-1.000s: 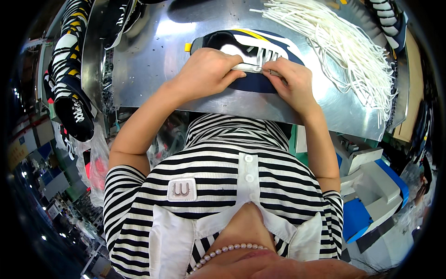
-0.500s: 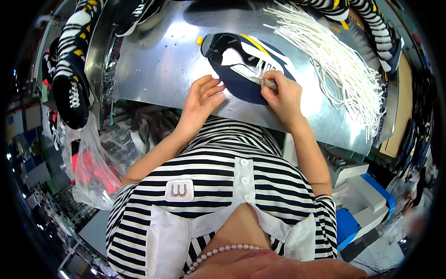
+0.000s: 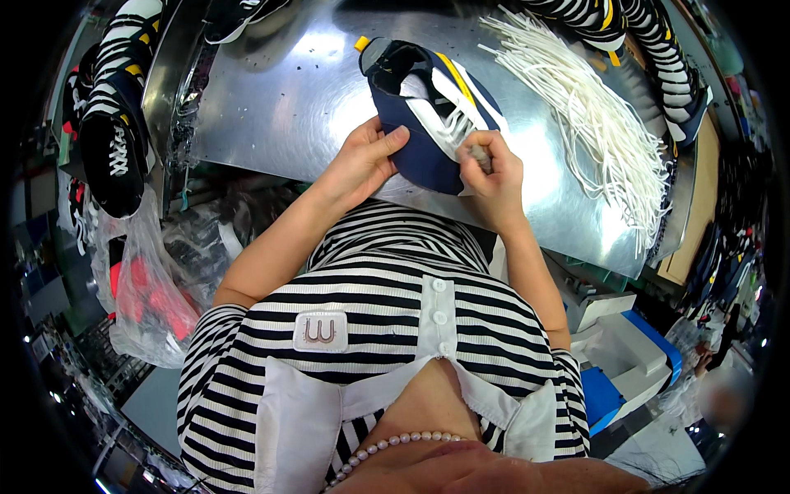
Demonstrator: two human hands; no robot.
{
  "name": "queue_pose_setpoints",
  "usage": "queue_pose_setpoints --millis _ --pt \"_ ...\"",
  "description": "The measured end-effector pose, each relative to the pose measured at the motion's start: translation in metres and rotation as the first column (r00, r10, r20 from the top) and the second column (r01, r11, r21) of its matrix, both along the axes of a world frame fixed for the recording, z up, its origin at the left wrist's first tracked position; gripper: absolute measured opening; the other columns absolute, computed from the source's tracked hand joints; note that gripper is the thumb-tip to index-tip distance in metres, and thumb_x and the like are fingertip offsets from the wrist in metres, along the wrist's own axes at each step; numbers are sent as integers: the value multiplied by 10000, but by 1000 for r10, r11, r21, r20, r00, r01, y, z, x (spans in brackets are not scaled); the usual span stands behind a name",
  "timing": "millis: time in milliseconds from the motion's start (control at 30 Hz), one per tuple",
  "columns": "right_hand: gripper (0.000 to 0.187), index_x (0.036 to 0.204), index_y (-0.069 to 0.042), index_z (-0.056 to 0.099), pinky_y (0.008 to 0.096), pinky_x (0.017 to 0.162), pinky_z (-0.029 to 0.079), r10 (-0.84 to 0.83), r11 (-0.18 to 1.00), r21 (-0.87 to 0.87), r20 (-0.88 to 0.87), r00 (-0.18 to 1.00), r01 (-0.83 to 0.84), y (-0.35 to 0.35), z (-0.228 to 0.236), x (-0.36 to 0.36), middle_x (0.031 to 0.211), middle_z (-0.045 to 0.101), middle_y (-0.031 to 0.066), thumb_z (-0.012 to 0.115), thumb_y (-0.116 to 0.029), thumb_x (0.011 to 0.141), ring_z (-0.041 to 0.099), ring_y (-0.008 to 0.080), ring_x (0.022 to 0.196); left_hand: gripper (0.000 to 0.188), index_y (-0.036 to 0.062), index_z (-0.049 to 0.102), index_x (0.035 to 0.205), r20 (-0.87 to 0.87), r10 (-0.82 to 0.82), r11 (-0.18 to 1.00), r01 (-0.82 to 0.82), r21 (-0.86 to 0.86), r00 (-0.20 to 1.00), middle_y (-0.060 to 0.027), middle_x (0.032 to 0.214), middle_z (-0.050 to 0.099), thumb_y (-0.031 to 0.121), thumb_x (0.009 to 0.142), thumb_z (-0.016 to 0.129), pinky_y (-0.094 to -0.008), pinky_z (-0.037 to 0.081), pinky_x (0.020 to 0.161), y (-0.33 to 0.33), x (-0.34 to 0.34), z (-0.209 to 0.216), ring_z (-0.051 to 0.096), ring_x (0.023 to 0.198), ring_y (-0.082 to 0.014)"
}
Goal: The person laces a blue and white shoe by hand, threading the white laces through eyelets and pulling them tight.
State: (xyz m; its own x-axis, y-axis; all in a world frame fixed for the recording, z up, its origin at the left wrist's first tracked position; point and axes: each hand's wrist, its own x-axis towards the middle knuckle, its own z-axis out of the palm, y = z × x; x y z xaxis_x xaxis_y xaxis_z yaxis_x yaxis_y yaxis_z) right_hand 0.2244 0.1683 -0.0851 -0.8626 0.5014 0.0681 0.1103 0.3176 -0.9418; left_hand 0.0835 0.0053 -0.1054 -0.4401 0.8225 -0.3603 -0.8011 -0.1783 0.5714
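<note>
I see a brushed metal bench [image 3: 280, 99] filling the upper middle of the frame, its sheet glaring under the lights. Around it, the room is crowded: finished striped shoes along the upper left and upper right edges, a clear plastic bag [image 3: 136, 288] at the left. A loose bundle of white laces [image 3: 601, 123] fans across the bench at the upper right. The navy shoe upper [image 3: 420, 99] lies at the upper centre, its long axis running from upper left to lower right. My left hand [image 3: 358, 160] rests flat against its near edge, fingers together. My right hand [image 3: 491, 169] pinches the white lace at its lacing.
</note>
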Motion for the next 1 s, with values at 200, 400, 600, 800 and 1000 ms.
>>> queue_pose_setpoints --millis 200,400,600,800,1000 --pt "221 1106 -7 636 259 746 502 107 994 -16 -195 975 -113 18 44 -29 918 695 73 631 -3 885 653 153 816 511 -58 380 1402 13 -115 989 114 99 993 -171 1339 554 197 1004 575 -400 467 1073 -8 -24 2 586 1209 -253" --pt "385 1193 -85 497 337 733 533 394 919 -50 177 902 -392 26 56 -58 927 727 126 635 -20 840 710 275 850 462 -50 474 1349 162 -199 974 177 141 967 -144 1280 606 226 997 590 -374 516 1011 -2 -39 -13 634 1135 -227" --pt "383 1187 -97 517 353 729 535 341 912 153 234 910 -381 28 49 -64 911 724 121 633 -15 832 705 304 849 460 -47 492 1331 190 -246 965 221 142 950 -145 1246 629 242 990 601 -377 523 997 -2 -45 -15 638 1133 -229" --pt "362 1188 -105 559 364 695 542 198 931 296 82 977 -213 16 31 -55 935 717 127 622 -14 843 701 307 846 427 -41 506 1318 208 -174 982 155 105 963 -159 1249 629 180 972 625 -375 534 983 2 -36 4 644 1126 -233" --pt "241 1063 -45 653 275 686 534 35 989 151 -177 984 -8 29 55 -52 1026 675 116 607 68 855 681 190 834 380 -18 593 1223 -407 162 950 -253 -182 899 -115 1091 691 85 873 700 -309 570 830 -38 -62 110 694 916 -184"
